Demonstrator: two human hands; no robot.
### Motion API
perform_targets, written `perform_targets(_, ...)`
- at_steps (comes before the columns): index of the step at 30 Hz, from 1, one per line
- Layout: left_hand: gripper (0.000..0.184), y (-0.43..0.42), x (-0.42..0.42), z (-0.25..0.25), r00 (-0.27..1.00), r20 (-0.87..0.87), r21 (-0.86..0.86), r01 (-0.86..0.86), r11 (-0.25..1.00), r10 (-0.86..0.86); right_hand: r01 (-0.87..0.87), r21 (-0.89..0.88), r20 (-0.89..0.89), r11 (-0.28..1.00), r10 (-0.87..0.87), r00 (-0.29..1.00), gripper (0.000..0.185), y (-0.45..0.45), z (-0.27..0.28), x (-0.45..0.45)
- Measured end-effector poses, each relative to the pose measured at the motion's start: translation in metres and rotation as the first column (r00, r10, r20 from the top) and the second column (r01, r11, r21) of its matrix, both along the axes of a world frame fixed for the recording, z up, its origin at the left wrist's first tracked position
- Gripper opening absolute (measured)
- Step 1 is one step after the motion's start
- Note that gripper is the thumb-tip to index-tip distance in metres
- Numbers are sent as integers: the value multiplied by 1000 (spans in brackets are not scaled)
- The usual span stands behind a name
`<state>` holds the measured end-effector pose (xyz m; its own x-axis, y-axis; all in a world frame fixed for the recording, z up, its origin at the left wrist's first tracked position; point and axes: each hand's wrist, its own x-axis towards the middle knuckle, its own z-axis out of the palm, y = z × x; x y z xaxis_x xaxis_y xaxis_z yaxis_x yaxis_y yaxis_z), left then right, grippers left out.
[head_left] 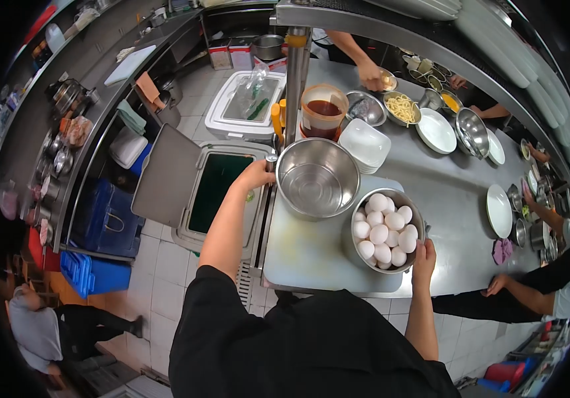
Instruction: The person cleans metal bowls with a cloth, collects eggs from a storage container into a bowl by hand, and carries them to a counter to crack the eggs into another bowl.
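An empty steel pot (318,179) stands on the pale cutting board (298,259). At its left side my left hand (256,174) is closed on the pot's handle. Right of it and closer to me, a steel pot of white eggs (382,231) sits at the board's right part. My right hand (424,257) grips the right side of the egg pot, its fingers closed at the handle. Behind the empty pot are a tub of dark red liquid (323,109) and a stack of white square dishes (364,144).
Bowls, one with noodles (402,108), and white plates (437,131) line the steel counter (451,199). Another person's hand (369,74) reaches over a small bowl at the back. Co-workers stand at the right. An overhead shelf (364,14) crosses above. Lidded bins (245,99) stand left.
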<state>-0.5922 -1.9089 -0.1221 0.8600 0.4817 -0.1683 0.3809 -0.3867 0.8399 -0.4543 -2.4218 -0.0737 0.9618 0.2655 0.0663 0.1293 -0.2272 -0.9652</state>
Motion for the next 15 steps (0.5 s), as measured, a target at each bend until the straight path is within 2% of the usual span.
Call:
perform_targets(2,33,10,13,0,997,68,106,12,994,-19,8,18,0,1000,-8,1000,18,0,2,-2)
perform_targets(4,36,31,33,-18,1000,12,24,-2,1000,2,17,-3,-4,1000,-17,1000,17,-5,-11,4)
perform_targets(6,37,44,46,-22,996,67,35,53,998,-55,5,-37,17,999,-4,1000,17,-7,-9,6)
perform_targets(7,36,24,44,15,1000,7,83,-18,996,17,11,-40,18,999,-10,1000,17,-6,-10,6)
perform_targets(8,35,37,54,1,997,71,52,13,999,-17,20,-46,16,999,-19,1000,17,-7,-11,7)
perform_targets(9,35,44,59,0,999,16,49,35,998,-36,33,-30,22,999,-33,999,17,-4,-10,5)
perform_targets(10,36,26,56,29,999,-35,153,-14,988,20,44,-13,30,999,-44,999,18,-2,-8,4)
perform_targets(11,40,45,60,8,999,-30,122,29,992,-25,23,-90,13,996,-22,1000,19,-6,-4,5)
perform_targets(12,46,63,56,-10,999,37,158,-6,987,1,-6,-162,-7,987,5,1000,20,-10,2,6)
perform_targets(13,47,52,37,15,997,61,389,-69,919,49,4,-315,-14,949,-9,1000,23,-14,10,9)
perform_targets(14,46,59,19,24,995,33,474,-100,875,96,45,-298,28,953,-39,999,25,-13,17,9)
perform_targets(15,42,64,2,34,981,76,394,-194,898,178,85,-305,199,948,-23,980,25,-12,26,12)
